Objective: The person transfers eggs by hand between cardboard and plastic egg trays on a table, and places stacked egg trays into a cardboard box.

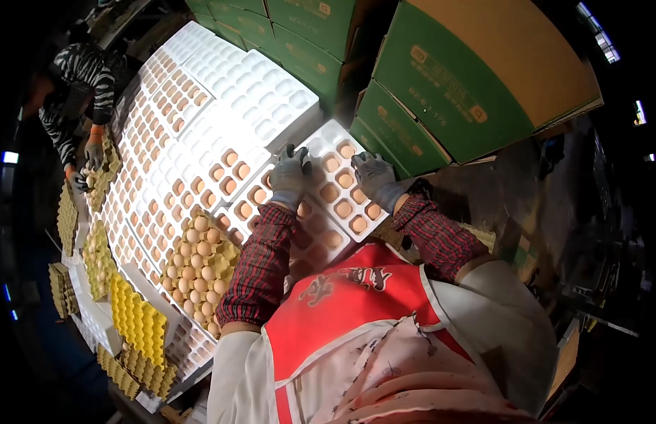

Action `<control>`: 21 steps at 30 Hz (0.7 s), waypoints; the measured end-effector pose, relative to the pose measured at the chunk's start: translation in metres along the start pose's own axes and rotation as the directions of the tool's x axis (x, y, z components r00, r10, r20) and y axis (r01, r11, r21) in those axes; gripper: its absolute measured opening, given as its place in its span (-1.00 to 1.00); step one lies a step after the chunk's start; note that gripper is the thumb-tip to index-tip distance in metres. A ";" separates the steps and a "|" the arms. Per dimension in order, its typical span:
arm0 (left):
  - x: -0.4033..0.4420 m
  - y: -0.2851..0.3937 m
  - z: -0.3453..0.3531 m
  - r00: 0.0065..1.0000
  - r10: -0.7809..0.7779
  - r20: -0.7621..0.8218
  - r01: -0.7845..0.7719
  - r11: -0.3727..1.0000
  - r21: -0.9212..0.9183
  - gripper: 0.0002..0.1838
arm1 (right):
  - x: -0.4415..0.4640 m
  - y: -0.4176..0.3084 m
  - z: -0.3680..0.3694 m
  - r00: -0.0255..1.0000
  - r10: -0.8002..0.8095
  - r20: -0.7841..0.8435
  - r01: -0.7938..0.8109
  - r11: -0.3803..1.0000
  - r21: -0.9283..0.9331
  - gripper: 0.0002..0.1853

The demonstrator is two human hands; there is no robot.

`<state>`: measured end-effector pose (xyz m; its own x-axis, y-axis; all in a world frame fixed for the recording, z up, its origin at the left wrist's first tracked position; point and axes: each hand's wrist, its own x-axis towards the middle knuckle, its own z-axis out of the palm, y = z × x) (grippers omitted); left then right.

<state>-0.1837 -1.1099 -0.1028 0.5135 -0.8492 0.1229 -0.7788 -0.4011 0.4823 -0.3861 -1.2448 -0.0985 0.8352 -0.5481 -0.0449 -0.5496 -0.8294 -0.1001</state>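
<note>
A white foam egg tray [338,141] with brown eggs in its pockets lies between my gloved hands, angled toward my apron. My left hand [289,175] is at the tray's left edge, its fingers curled over the rim. On the opposite edge, my right hand [376,177] grips with bent fingers. Both wear grey gloves; the undersides of the fingers are hidden. Below and left of my left forearm, another foam tray holds brown eggs [244,210], partly covered by my sleeve. Near it sits a pulp tray [229,259] piled with eggs.
Many foam trays with eggs spread leftward, with empty stacked foam trays [254,92] behind. Green cartons [441,78] stand close at the right and back. Yellow trays [137,318] lie lower left. Far left, another person's gloved hand [93,148] is at a pulp egg tray.
</note>
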 end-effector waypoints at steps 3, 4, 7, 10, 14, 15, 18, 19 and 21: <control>0.017 -0.005 0.009 0.994 0.045 0.095 -0.050 0.998 0.048 -0.66 | 0.006 -0.002 -0.010 0.991 0.004 -0.137 0.022 0.982 0.190 -0.71; 0.022 -0.002 0.007 0.988 0.031 0.151 -0.041 0.997 0.064 -0.67 | 0.011 -0.003 -0.006 0.984 -0.015 -0.177 0.054 0.975 0.215 -0.70; 0.038 0.026 0.005 0.986 0.043 -0.164 -0.074 0.979 -0.192 -0.64 | 0.041 -0.019 -0.012 0.957 0.074 -0.281 0.046 0.916 0.398 -0.73; 0.050 0.030 0.030 0.939 0.141 -0.312 -0.163 0.986 -0.045 -0.50 | 0.080 -0.030 -0.015 0.872 0.070 -0.484 0.203 0.849 0.487 -0.67; 0.017 0.030 0.052 0.962 0.046 -0.269 -0.024 0.996 0.085 -0.47 | 0.120 -0.024 0.028 0.849 -0.157 -0.504 0.286 0.939 0.190 -0.62; -0.001 0.028 0.045 0.965 0.035 -0.261 -0.032 0.999 0.018 -0.51 | 0.121 -0.019 0.035 0.895 -0.182 -0.406 0.267 0.950 0.163 -0.64; -0.070 0.032 -0.010 0.950 -0.012 -0.311 -0.059 0.975 -0.216 -0.62 | 0.110 -0.020 0.041 0.854 -0.183 -0.488 0.328 0.916 0.232 -0.69; -0.098 0.030 -0.033 0.958 -0.027 -0.284 -0.036 0.976 -0.215 -0.63 | 0.098 -0.035 0.019 0.835 -0.156 -0.528 0.365 0.875 0.319 -0.69; -0.161 0.022 -0.070 0.955 -0.181 -0.236 0.119 0.959 -0.256 -0.64 | 0.077 -0.073 0.006 0.867 -0.121 -0.484 0.396 0.757 0.520 -0.71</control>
<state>-0.2581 -0.9577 -0.0512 0.7167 -0.6568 0.2347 -0.5937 -0.3980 0.6993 -0.2813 -1.2254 -0.1007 0.7820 -0.4271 0.4540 -0.0762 -0.7884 -0.6104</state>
